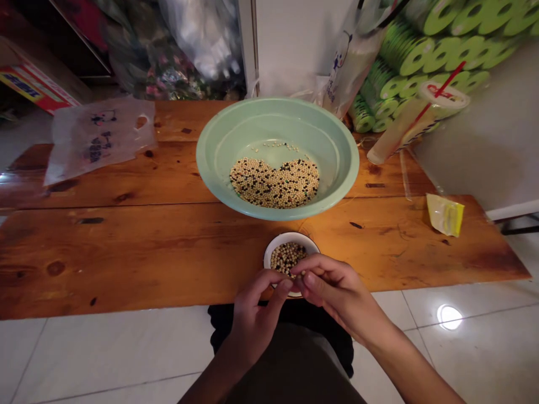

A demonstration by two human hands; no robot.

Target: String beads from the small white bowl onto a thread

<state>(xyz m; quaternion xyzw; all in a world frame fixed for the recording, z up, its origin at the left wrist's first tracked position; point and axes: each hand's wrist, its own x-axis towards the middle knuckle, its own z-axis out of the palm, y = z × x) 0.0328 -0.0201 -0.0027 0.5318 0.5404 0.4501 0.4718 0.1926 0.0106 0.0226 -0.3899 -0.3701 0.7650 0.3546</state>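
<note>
A pale green basin [210,151] stands on the low wooden table [126,247] and holds a heap of cream and dark beads [275,182]. In front of it, at the table's near edge, sits a small white bowl [273,249] with more beads [286,255]. My left hand [255,314] and my right hand [337,289] meet over the bowl's near rim, fingers curled and fingertips pinched together. What they pinch is too small to make out.
A crumpled clear plastic bag [96,137] lies at the table's left. A capped drink cup with a red straw [416,112] leans at the right, near a yellow packet [445,214]. Green rolls [442,45] are stacked behind. White floor tiles [105,353] lie below.
</note>
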